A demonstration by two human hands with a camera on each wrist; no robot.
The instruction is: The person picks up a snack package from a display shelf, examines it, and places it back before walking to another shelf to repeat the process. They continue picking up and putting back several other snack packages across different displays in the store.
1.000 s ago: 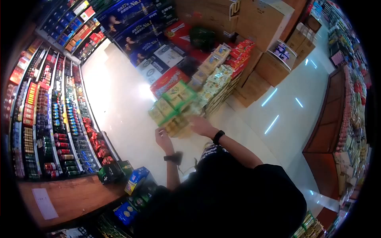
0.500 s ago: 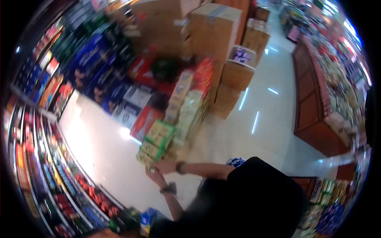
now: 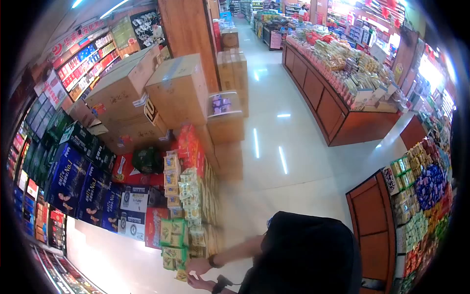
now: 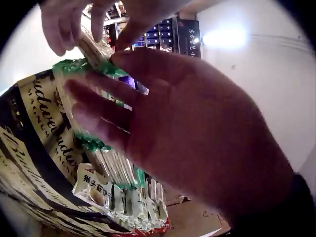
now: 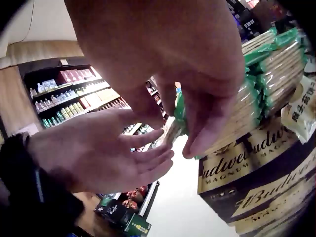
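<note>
R hand [image 5: 168, 54] is partly closed, pinching a small green-edged pkt [image 5: 173, 129] btwn thumb & fingers, w/ L hand [image 4: 192, 118] open beside it, fingers near straight & loosely spread, prob. touching the pkt's edge, tho the view's partly blocked. Pkt is at the near end of the stacked green-trimmed packs [image 5: 281, 69], which sit on Budweiser cartons [image 5: 232, 170] w/ white sachets [image 4: 94, 187] alongside.
</note>
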